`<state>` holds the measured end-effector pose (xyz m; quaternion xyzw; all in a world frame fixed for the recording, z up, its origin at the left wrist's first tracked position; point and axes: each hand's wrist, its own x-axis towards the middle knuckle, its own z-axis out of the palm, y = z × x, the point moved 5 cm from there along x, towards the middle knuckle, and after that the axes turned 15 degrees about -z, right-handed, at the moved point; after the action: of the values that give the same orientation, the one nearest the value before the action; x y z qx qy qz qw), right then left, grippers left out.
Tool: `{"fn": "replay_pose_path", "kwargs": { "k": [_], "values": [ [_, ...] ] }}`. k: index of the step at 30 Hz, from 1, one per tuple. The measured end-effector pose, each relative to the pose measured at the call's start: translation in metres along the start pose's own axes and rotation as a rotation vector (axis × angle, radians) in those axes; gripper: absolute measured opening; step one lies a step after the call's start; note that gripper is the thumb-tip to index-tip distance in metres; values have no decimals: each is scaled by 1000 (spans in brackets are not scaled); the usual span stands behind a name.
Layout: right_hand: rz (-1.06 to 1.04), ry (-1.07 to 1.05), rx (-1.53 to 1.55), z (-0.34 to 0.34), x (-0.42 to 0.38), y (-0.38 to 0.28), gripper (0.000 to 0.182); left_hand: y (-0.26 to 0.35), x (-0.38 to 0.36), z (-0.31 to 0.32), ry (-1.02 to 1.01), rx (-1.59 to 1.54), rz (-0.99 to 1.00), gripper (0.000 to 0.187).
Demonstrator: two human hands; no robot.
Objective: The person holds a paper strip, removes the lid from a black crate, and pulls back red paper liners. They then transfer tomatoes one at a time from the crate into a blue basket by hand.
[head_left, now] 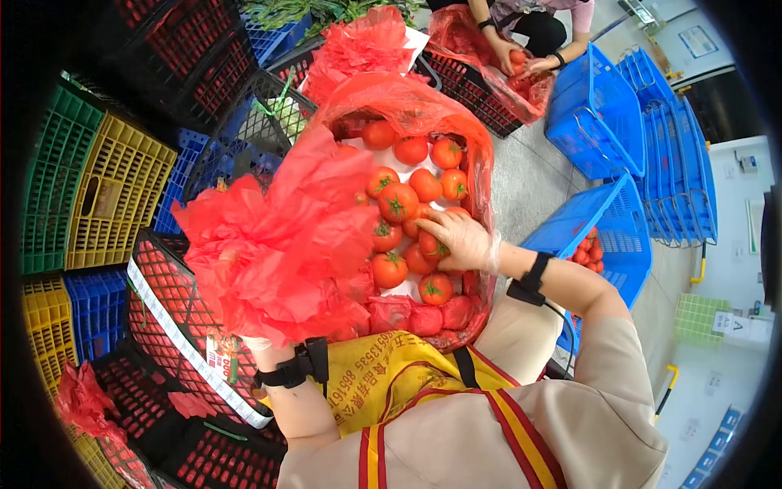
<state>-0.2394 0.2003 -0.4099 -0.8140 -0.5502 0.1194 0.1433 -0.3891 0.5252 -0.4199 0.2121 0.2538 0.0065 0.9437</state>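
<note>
The right hand, in a thin clear glove, reaches over the rim of a translucent red plastic bag, its fingers partly curled over round red tomatoes with green stems; whether it grips one, I cannot tell. The left hand is mostly hidden beneath a crumpled bunch of red plastic film, so its hold cannot be told.

The tomatoes lie inside the open bag, many touching. Smooth skins could slip from the fingertips, and pulling one from the cluster could set its neighbours rolling. Pressing down might bruise fruit or drive a stiff stem into the one beside it. The loose film overhangs the left side of the tomatoes, so it could hide damaged fruit or snag on the fingers. The dark cable hanging from the black strap on the right wrist could catch on the bag's edge.

A black plastic crate with diamond-shaped openings crowds the left side, with yellow slatted crates beyond. To the right, a blue plastic basket holding more red produce sits near the right forearm. Farther ahead, a co-worker's hands hold red produce above another red-lined crate.
</note>
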Motion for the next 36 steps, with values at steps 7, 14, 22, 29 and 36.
{"fn": "replay_pose_path", "kwargs": {
  "k": [7,14,22,29,36],
  "values": [
    [20,311,160,-35,11,19,71,17,12,17,29,127,202,50],
    [-111,-216,265,16,6,-74,61,18,11,27,27,234,246,52],
    [-28,-81,413,112,6,-120,65,20,10,41,37,250,305,46],
    [141,128,776,94,-3,-88,9,15,5,42,62,258,215,57],
    [383,628,531,-37,1,7,9,16,11,30,148,-36,164,36]
  ]
}}
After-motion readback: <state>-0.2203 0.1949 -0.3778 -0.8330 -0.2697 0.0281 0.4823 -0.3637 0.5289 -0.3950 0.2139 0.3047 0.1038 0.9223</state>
